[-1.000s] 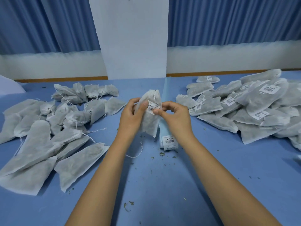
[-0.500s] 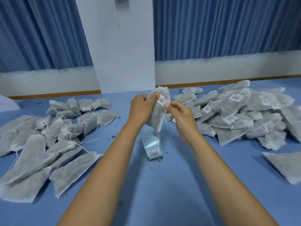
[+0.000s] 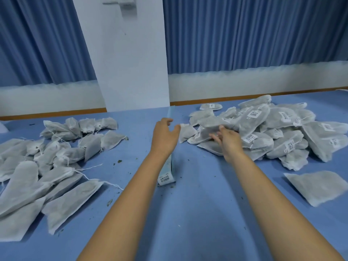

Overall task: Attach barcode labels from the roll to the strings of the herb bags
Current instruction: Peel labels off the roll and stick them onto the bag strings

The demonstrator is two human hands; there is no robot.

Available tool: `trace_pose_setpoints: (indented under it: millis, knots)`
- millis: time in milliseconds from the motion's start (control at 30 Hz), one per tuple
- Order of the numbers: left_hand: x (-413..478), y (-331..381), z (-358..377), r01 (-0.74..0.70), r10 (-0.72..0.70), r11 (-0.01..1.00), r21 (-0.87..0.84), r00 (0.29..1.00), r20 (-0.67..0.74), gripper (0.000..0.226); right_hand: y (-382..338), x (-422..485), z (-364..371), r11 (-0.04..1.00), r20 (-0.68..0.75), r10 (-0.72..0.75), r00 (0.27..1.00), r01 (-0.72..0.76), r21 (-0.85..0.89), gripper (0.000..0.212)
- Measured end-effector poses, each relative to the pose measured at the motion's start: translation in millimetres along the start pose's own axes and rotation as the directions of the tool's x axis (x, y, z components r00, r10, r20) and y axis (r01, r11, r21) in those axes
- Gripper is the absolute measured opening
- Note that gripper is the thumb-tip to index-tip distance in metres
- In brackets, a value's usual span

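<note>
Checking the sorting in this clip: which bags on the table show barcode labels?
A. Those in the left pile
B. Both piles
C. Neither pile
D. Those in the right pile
D: white barcode labels show on many bags of the right pile, while the left pile shows only bare bags and loose strings.
</note>
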State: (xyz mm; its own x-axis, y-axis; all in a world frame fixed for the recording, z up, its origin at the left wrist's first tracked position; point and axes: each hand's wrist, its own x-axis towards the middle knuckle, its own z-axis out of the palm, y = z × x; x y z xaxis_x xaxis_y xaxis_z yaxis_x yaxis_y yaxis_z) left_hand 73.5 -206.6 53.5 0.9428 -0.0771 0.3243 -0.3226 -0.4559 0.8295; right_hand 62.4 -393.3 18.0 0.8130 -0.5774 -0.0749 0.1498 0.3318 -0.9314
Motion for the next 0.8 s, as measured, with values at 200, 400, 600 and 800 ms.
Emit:
trace_pose_setpoints:
  millis: [200,400,600,800]
  knots:
    - [-24,-67,-59,0.416,-0.430,0.452,0.789,0.877,-0.217,0.047,39,-5,1,0.979,0.033,0.048,0.998,-0.041,-0.199,0.024]
    - [-55,-121,-83,0.421,-0.572,0.125,0.899,0.771,-0.281,0.043,58,-25,26,0.968,0.129,-0.006,0.992,0.038,-0.248,0.022]
    - [-45,-134,-88,0.296,-0.314,0.276,0.914,0.927,-0.205,0.026,46,-65,68,0.920,0.456,-0.133,0.880,0.281,-0.274,0.030]
    - [-29,-124,-76,0.106,0.024,0.635,0.765,0.987,-0.156,0.041,52,-91,96,0.813,0.737,-0.114,0.666,0.489,-0.317,0.024]
